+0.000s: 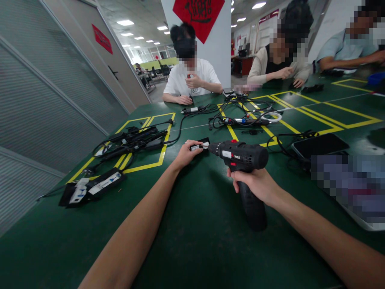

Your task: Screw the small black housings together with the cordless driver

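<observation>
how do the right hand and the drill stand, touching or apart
Touching: the head view shows the right hand wrapped around the handle of the drill.

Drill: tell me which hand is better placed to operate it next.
Probably the right hand: it grips the drill by its handle. The left hand is farther from that handle, its fingers at a small black piece near the drill's tip.

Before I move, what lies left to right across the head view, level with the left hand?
Cable bundle → left hand → drill → dark-screened device.
</observation>
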A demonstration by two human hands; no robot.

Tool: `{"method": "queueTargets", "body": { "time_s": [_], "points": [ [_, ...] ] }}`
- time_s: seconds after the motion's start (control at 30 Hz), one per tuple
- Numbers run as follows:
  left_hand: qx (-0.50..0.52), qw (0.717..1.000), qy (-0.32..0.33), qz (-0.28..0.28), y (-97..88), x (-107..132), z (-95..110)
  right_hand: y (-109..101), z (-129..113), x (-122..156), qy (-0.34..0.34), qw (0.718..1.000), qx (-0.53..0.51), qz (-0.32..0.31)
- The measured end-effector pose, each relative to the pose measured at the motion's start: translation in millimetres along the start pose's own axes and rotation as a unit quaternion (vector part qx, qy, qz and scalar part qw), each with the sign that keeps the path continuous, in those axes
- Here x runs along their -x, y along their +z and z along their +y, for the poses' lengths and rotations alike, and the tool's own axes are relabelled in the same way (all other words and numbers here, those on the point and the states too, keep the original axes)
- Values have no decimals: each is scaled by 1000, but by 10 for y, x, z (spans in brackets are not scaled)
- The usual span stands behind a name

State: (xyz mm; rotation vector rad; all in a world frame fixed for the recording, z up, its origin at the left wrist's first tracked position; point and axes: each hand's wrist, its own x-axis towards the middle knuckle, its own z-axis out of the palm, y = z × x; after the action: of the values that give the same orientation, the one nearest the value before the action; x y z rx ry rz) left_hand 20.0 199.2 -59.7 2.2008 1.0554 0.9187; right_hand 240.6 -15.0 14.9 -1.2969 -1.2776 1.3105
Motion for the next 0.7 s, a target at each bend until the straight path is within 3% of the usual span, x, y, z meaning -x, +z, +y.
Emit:
{"method": "queueTargets", "body": {
  "time_s": [0.7],
  "points": [
    [4,1000,0,5,4,-2,11,8,-1,-5,7,1000,-9,3]
  ]
}}
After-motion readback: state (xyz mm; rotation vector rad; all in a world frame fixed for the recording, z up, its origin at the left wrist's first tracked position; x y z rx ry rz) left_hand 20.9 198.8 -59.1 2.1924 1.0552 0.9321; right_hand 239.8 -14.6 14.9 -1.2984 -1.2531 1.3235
